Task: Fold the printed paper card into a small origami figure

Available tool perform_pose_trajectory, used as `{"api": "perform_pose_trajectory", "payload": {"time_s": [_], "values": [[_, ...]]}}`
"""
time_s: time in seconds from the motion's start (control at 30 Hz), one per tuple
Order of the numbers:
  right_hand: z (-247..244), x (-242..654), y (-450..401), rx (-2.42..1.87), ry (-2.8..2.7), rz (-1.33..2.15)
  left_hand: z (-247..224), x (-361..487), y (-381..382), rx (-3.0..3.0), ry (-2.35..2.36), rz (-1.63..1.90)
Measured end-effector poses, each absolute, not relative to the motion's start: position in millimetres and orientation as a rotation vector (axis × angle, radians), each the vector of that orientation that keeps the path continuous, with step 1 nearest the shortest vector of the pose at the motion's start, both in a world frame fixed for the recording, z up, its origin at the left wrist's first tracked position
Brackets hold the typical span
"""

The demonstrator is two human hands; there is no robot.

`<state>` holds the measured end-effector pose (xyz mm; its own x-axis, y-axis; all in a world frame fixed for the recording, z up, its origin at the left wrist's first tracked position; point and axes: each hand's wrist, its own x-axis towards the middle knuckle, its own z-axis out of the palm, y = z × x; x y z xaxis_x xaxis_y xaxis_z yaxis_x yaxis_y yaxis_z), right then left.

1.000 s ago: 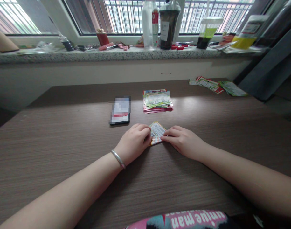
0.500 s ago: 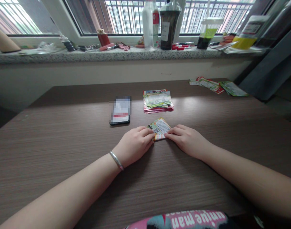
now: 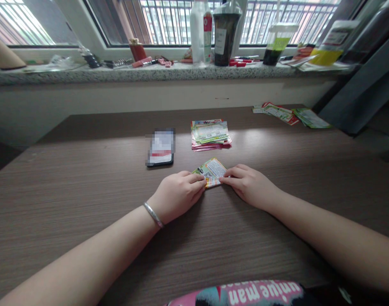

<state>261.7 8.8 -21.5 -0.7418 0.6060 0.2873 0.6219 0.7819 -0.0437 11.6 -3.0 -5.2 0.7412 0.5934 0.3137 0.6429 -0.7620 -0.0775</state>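
Note:
A small printed paper packet (image 3: 214, 168), green and white with a yellow edge, lies on the table in front of me. Its near edge appears folded over into a strip. My left hand (image 3: 180, 191) pinches the left end of that strip, fingers together. At the other end, the thumb and fingers of my right hand (image 3: 249, 185) press on the paper. The fingertips partly cover both near corners. Just beyond stands a stack of similar printed papers (image 3: 211, 134). A phone (image 3: 161, 147) with a blurred screen lies to the left of the stack.
More printed papers (image 3: 280, 113) lie spread at the table's far right corner. Behind the table (image 3: 69, 178), a stone windowsill (image 3: 168, 75) carries bottles, a dark cup (image 3: 224, 40), pens and a cup with green liquid (image 3: 277, 42). A grey panel (image 3: 363, 80) stands at the right.
The left hand has shifted slightly left along the paper, showing a little more of its left side. The right hand stays almost where it was, still at the fold.

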Motion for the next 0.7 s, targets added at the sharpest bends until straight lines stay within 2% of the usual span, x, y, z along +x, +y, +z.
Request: {"api": "perform_pose_trajectory", "payload": {"time_s": [0.37,0.7], "values": [[-23.3,260.9,14.1,-0.932,-2.598,0.041,-4.7,17.0,-3.3,-2.717,-1.076,-0.295],[-19.6,262.4,11.9,-0.900,-2.595,0.022,-6.2,15.1,-2.6,-2.787,-1.131,-0.385]]}}
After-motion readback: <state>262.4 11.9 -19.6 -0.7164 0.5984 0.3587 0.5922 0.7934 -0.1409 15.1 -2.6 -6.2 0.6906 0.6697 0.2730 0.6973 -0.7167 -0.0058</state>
